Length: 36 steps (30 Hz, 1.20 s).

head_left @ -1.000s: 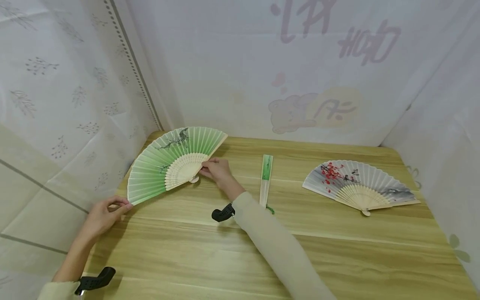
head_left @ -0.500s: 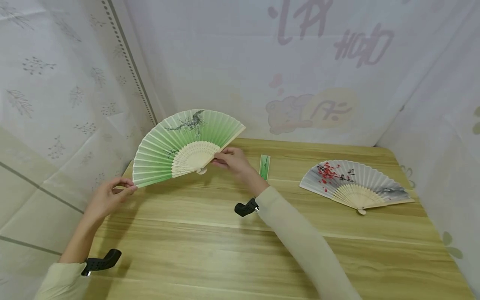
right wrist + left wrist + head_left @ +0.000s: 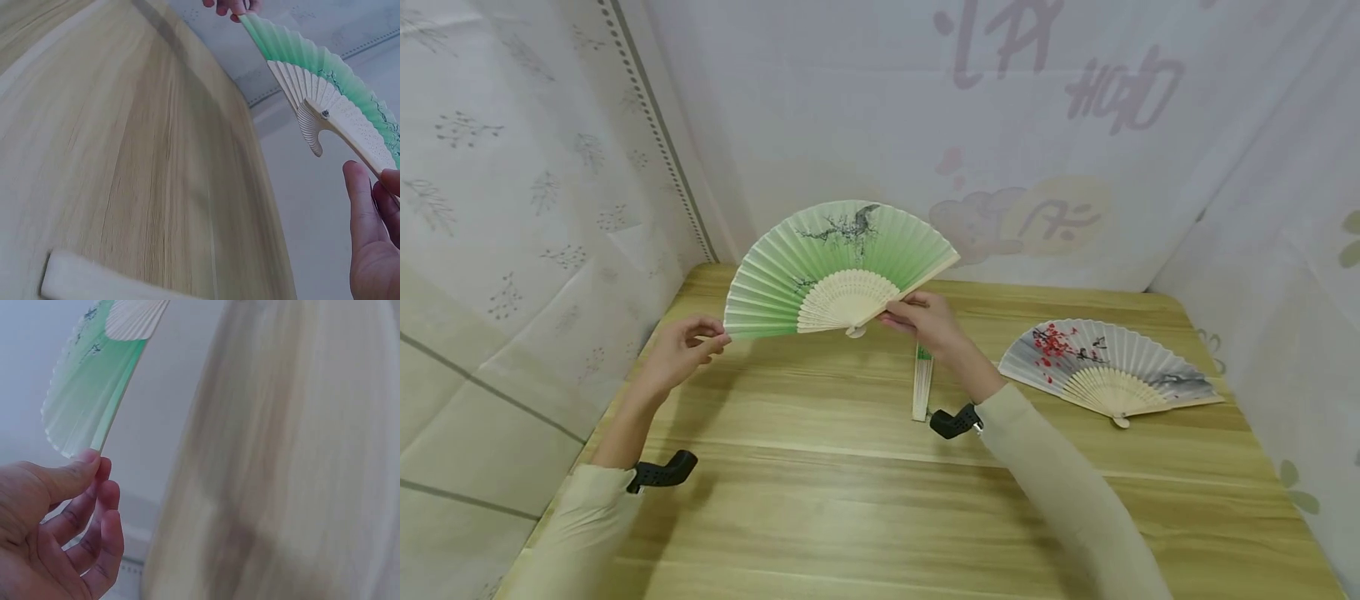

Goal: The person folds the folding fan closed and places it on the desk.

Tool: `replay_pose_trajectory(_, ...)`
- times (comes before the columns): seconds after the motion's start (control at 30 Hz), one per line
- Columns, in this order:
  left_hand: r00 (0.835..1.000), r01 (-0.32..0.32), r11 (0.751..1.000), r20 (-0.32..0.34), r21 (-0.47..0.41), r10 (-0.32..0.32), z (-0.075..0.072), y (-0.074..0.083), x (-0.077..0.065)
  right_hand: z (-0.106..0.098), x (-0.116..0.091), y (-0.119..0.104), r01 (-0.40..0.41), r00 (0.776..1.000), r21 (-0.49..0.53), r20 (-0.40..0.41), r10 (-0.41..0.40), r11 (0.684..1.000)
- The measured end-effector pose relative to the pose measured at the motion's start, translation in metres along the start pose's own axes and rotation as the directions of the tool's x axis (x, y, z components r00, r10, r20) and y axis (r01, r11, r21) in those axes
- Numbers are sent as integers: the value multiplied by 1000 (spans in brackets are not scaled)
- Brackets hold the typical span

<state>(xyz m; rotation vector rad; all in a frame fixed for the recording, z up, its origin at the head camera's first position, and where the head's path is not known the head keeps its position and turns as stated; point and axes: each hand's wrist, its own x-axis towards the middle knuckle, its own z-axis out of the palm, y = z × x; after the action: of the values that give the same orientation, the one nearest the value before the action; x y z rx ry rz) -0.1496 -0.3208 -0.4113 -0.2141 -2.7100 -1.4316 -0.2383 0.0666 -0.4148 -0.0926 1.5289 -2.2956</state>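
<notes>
A green folding fan [image 3: 842,250] with a dark branch print is spread wide and held up above the table. My left hand [image 3: 681,354] pinches its left corner between thumb and forefinger; the left wrist view shows that pinch on the outer rib, with the other fingers [image 3: 111,544] loosely bent. My right hand [image 3: 934,323] grips the right outer rib near the pivot. Below my right hand lies a folded green fan [image 3: 922,387], its upper end partly hidden. To the right, a grey-white fan [image 3: 1112,367] with red blossoms lies spread on the table.
The wooden table [image 3: 820,517] meets a printed curtain [image 3: 820,108] at the back, with more curtain on both sides. A black wrist mount [image 3: 662,471] sits at my left cuff and another black mount [image 3: 955,422] at my right.
Both hands have raised the spread green fan and carried it to the right. The right hand now covers part of the folded fan. The blossom fan stays where it was.
</notes>
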Motion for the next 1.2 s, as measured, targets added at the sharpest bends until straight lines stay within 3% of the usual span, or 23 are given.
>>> replay_pose_trajectory(0.23, 1000, -6, 999, 18, -37, 7, 28, 19, 30, -37, -20, -10, 51, 998, 5, -43, -50, 999)
replay_pose_trajectory(0.6, 999, -15, 995, 33, -95, 18, 67, 47, 57, -81, -54, -16, 109, 990, 52, -98, -103, 993)
replay_pose_trajectory(0.97, 1000, -14, 983, 10, -182, 16, 95, 64, 67, -104, -75, -12, 169, 971, 81, -183, -152, 982)
replay_pose_trajectory(1.2, 1000, 5, 967, -6, -256, -6, 107, 70, 70, -112, -84, -8, 186, 972, 122, -170, -164, 975)
